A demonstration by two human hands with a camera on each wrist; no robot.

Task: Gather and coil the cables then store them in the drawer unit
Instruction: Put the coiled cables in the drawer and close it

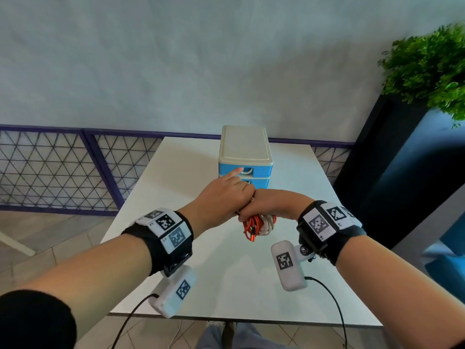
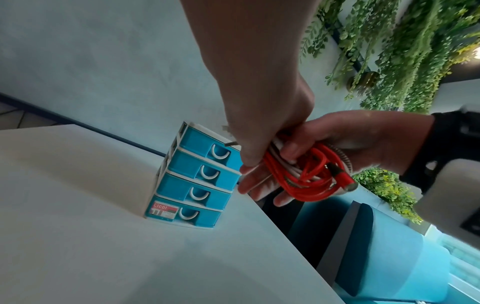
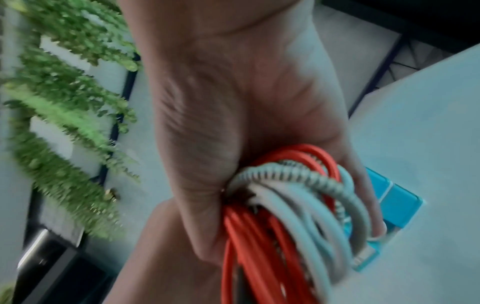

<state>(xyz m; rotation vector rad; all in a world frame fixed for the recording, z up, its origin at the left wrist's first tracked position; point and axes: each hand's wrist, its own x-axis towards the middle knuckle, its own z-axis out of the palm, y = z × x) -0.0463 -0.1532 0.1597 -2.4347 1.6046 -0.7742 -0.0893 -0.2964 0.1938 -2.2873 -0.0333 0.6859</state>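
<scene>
A blue drawer unit (image 1: 245, 152) with a cream top stands at the back of the white table (image 1: 181, 205); all its drawers (image 2: 192, 181) are closed. My right hand (image 1: 269, 205) grips a coiled bundle of orange and white cables (image 1: 259, 224), held above the table just in front of the unit. The thumb lies over the coil (image 2: 306, 181) and the fingers run underneath. My left hand (image 1: 226, 190) sits against the right one, its index finger (image 1: 236, 172) stretched out to the top drawer's handle recess. Its other fingers are curled; I cannot tell whether they hold any cable.
A green plant (image 1: 427, 69) on a dark planter (image 1: 390, 172) stands right of the table. A purple mesh railing (image 1: 63, 167) runs behind and to the left. The table's right edge (image 2: 285, 232) lies close to the drawer unit.
</scene>
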